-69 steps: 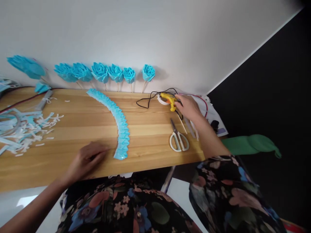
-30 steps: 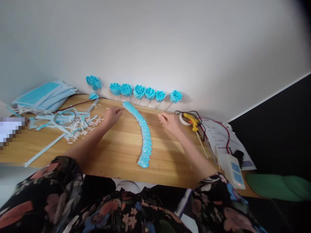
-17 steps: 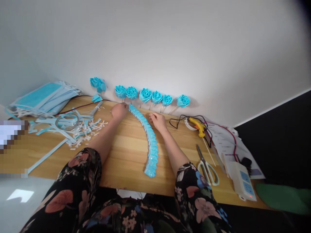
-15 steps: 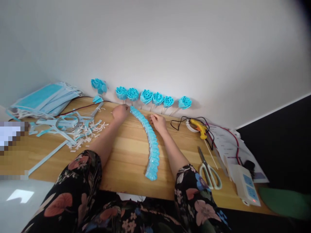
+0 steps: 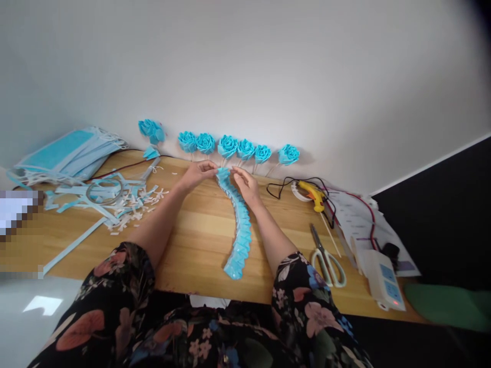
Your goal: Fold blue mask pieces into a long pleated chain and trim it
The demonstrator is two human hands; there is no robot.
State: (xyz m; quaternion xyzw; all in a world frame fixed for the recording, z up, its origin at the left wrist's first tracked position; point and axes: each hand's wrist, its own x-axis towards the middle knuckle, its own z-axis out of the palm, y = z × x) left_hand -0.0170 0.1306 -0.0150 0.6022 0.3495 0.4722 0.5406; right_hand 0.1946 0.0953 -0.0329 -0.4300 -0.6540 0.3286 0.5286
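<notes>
A long pleated strip of light-blue fabric (image 5: 241, 222) curves across the wooden table, its near end lying flat. My left hand (image 5: 200, 174) pinches the left corner of the strip's far end between thumb and fingers. On the right corner of that same end, my right hand (image 5: 245, 184) has its fingertips closed. The held end is lifted slightly and faces me. Just behind my hands, several blue fabric roses (image 5: 227, 146) on thin sticks lean against the wall.
To the right lie scissors (image 5: 328, 260), a yellow glue gun (image 5: 313, 195) with a black cord, a thin stick (image 5: 330, 235) and a white power strip (image 5: 385, 281) on papers. Blue scraps (image 5: 107, 197) and a stack of face masks (image 5: 71, 153) are on the left.
My right hand has left the glue gun and come to the strip's far end. My left hand has moved there too. Both now grip that end and have raised it a little.
</notes>
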